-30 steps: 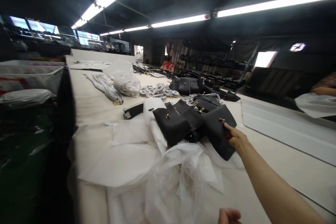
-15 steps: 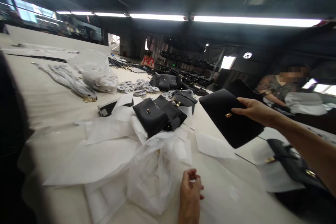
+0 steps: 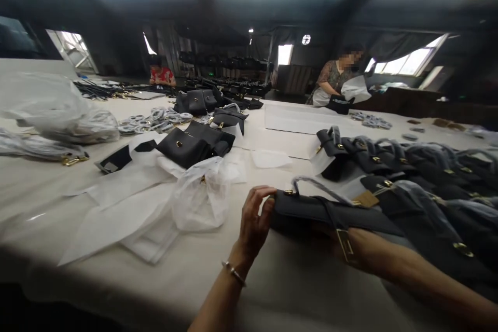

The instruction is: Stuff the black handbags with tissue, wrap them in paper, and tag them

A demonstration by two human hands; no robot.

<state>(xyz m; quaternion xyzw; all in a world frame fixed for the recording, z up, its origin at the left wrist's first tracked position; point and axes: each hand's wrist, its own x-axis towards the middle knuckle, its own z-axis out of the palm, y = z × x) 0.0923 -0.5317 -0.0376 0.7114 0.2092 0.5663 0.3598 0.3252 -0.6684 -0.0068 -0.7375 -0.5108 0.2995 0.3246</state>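
A black handbag (image 3: 299,209) lies in front of me, its top handle (image 3: 319,187) wrapped in clear film. Gold fittings sit at the handle's ends, and a narrow strap with a gold plate (image 3: 344,245) hangs down its near side. My left hand (image 3: 257,212) grips the bag's left end, thumb and fingers closed on the edge. From the right, my right hand (image 3: 360,250) reaches in behind the hanging strap, against the bag's shadowed near side. Its fingers are hidden there. Left of the bag, a crumpled translucent plastic bag (image 3: 200,199) lies on white sheets (image 3: 128,218).
More black handbags with wrapped handles (image 3: 420,161) crowd the right side. Black bags (image 3: 182,146) lie mid-table, near wrapped coils (image 3: 155,120). Large plastic bags (image 3: 42,104) are at left. One person (image 3: 336,80) stands across the table; another (image 3: 161,77) is farther back.
The view has turned right. My right hand, which held up a black leather bag with a gold clasp, is now at the handled handbag. My left hand has moved from the table to its end.
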